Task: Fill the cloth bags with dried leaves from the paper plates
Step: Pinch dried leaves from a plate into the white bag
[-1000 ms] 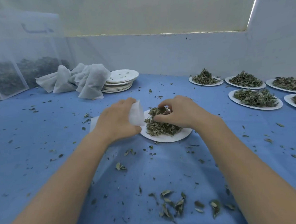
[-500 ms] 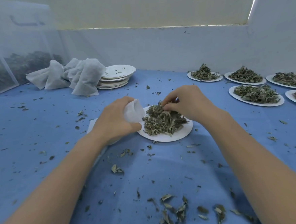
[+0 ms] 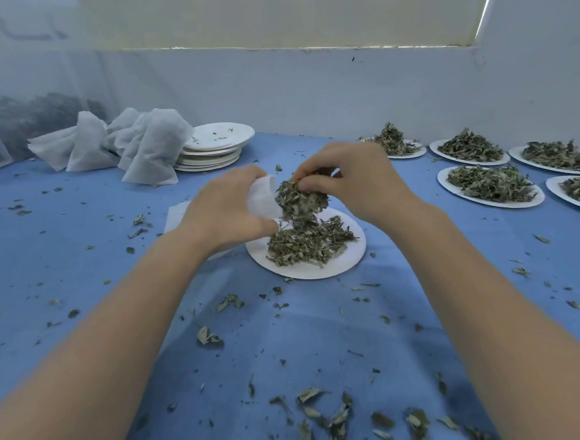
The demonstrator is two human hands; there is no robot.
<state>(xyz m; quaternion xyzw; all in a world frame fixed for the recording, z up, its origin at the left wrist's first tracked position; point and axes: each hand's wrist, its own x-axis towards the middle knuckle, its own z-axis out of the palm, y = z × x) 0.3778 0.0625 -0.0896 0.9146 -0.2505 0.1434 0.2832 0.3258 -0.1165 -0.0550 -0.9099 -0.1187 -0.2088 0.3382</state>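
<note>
A single head-worn, wide-angle view looks forward and down from close above a blue table (image 3: 78,255), facing a white wall (image 3: 307,91).

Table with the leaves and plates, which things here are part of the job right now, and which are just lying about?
In use:
left hand holding the cloth bag
right hand pinching a clump of leaves
paper plate under them

Lying about:
stack of used plates
spare bags
filled plates on the right
scattered leaf bits
</note>
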